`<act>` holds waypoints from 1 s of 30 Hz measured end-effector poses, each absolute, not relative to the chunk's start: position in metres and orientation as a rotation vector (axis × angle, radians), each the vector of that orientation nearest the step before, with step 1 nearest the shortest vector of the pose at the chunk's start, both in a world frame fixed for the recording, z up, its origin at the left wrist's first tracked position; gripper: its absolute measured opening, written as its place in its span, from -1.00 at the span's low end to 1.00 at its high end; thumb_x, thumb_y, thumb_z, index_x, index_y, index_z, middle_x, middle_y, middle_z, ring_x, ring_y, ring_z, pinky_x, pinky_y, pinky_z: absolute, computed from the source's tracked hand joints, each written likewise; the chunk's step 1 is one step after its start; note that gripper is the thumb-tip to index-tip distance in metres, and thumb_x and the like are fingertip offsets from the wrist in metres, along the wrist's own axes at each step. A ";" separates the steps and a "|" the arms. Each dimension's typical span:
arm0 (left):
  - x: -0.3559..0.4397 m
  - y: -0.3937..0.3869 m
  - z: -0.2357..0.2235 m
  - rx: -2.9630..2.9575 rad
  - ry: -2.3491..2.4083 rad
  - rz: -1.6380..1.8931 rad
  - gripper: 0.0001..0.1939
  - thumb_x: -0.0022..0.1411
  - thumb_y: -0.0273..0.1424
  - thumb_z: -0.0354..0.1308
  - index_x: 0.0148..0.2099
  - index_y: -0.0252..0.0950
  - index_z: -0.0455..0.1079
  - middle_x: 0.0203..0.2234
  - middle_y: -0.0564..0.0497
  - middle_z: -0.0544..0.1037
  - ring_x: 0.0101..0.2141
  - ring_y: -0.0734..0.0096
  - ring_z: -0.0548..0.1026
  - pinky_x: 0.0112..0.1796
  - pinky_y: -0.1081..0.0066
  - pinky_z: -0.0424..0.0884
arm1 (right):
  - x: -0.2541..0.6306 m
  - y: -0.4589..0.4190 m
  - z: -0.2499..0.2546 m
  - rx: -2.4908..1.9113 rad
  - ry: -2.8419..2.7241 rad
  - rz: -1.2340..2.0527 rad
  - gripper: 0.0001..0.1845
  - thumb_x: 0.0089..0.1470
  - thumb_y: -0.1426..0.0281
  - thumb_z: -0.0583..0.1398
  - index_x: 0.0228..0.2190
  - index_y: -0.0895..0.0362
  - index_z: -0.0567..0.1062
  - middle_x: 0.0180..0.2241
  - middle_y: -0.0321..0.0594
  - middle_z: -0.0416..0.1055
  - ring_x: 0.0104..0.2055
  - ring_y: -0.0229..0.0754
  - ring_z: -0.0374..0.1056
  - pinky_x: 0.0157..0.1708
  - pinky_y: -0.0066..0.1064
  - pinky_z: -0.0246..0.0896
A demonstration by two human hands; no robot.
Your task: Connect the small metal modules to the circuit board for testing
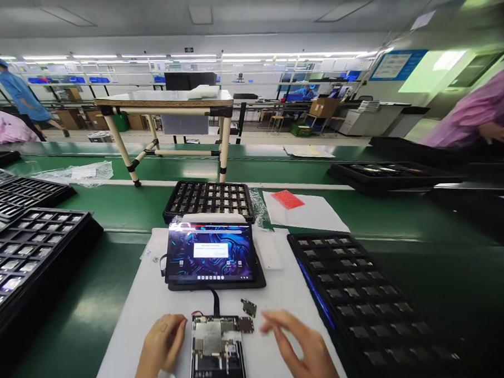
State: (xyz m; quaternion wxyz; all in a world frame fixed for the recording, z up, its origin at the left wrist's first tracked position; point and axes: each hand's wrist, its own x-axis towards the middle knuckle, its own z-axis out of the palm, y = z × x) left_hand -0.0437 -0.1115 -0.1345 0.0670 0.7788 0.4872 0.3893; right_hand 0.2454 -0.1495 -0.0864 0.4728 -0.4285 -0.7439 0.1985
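An opened tablet body (219, 346) with exposed boards and a black battery lies at the front of a white foam mat (136, 311). My left hand (161, 343) is beside its left edge, fingers curled together; what they hold, if anything, is hidden. My right hand (303, 348), slightly blurred, hovers to the right with its fingers apart and nothing between them. Near its fingertips are a small circuit board (245, 324) at the body's right edge and another small board (249, 308) on the mat. A dark ribbon cable (216, 302) runs from the body to a lit tablet screen (211, 252).
Black trays of small parts stand at the right (361, 295), at the left (33, 243) and behind the screen (210, 196). A red sheet (287, 199) lies on white paper (315, 214). A tall workbench (164, 98) stands beyond. People are at both sides.
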 end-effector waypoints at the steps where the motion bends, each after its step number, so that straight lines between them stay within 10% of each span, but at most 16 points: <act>1: -0.044 -0.112 -0.136 2.361 1.454 1.158 -0.73 0.37 -0.23 -0.07 -0.29 -0.19 0.38 -0.47 0.11 0.49 -0.47 0.46 0.46 -0.44 0.53 0.36 | 0.243 -0.133 -0.083 -1.043 -1.745 0.327 -0.68 0.23 0.48 -0.02 -0.02 -0.02 0.29 -0.28 -0.24 0.43 -0.22 -0.17 0.39 -0.24 -0.32 0.38; 6: -0.046 -0.113 -0.143 2.406 1.418 1.120 -0.76 0.40 -0.28 -0.11 -0.24 -0.18 0.34 -0.47 0.10 0.46 -0.45 0.42 0.44 -0.40 0.47 0.36 | 0.214 -0.062 -0.081 -0.999 -1.768 -0.200 -0.60 0.19 0.44 0.02 0.07 0.13 0.18 -0.05 -0.05 0.32 0.03 0.03 0.19 -0.04 -0.04 0.14; 20: -0.048 -0.116 -0.153 2.467 1.349 1.175 -0.81 0.40 -0.35 -0.12 -0.19 -0.19 0.31 -0.45 0.06 0.44 -0.44 0.39 0.42 -0.38 0.44 0.32 | 0.186 -0.045 -0.109 -0.970 -2.051 -0.228 -0.43 0.26 0.01 -0.18 0.04 0.19 0.15 0.06 -0.05 0.27 0.20 0.13 -0.08 0.06 -0.01 -0.21; 30: -0.048 -0.121 -0.144 2.330 1.441 1.229 -0.87 0.37 -0.32 -0.08 -0.17 -0.18 0.27 -0.42 0.08 0.43 -0.41 0.40 0.42 -0.37 0.48 0.33 | 0.234 -0.070 -0.107 -1.216 -1.246 -0.027 -0.39 0.18 0.20 0.08 0.15 0.16 -0.01 0.02 0.07 0.12 0.02 0.09 0.14 -0.06 0.02 0.09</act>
